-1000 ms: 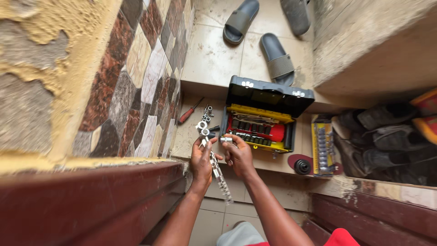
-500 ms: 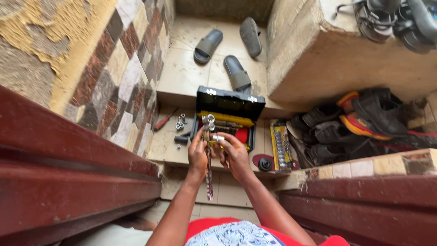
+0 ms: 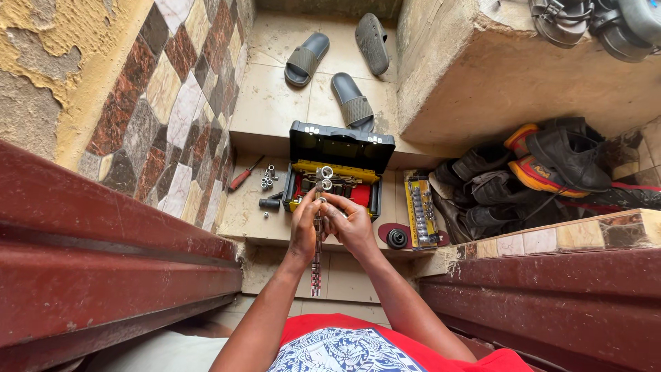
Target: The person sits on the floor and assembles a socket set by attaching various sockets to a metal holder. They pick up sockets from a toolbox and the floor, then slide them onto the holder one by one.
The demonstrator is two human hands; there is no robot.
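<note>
Tiled step at frame centre, open black toolbox [image 3: 341, 147] above, both forearms reaching up from bottom, left hand [image 3: 303, 229] and right hand [image 3: 352, 224] curled closed around socket rail [image 3: 317, 249], rail hanging down between them

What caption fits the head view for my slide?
Both hands, left hand and right hand, hold a socket rail above an open toolbox.

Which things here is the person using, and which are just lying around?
In use: left hand and right hand hold a socket rail; open toolbox right behind it.

Lying about: loose sockets, screwdriver, bit holder, slippers, shoes.
</note>
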